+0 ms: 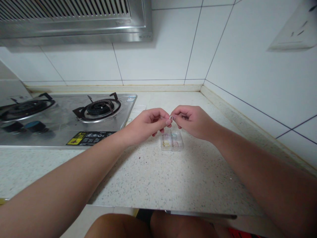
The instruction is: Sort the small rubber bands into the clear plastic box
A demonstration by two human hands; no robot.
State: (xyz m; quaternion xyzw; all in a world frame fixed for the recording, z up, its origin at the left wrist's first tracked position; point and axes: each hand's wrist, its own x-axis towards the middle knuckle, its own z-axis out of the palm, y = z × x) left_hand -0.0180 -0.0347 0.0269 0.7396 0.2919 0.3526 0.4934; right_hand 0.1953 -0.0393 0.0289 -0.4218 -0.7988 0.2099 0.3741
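Over the counter, my left hand [156,121] and my right hand [192,120] meet at their fingertips. Between them is a small whitish loop [171,117], pinched on both sides by thumb and forefinger. It looks like a ring or band, too small to make out its kind. Just below my hands sits a small clear plastic box [171,149] with compartments. Yellowish, reddish and greenish little loops show inside it, and my left fingers partly cover its back edge.
A steel gas hob [61,132] with two burners lies to the left, under a range hood [99,31]. Flat clear plastic [140,108] rests by the hob's right edge, partly behind my left hand. Tiled walls bound the speckled counter [153,178] at the back and right.
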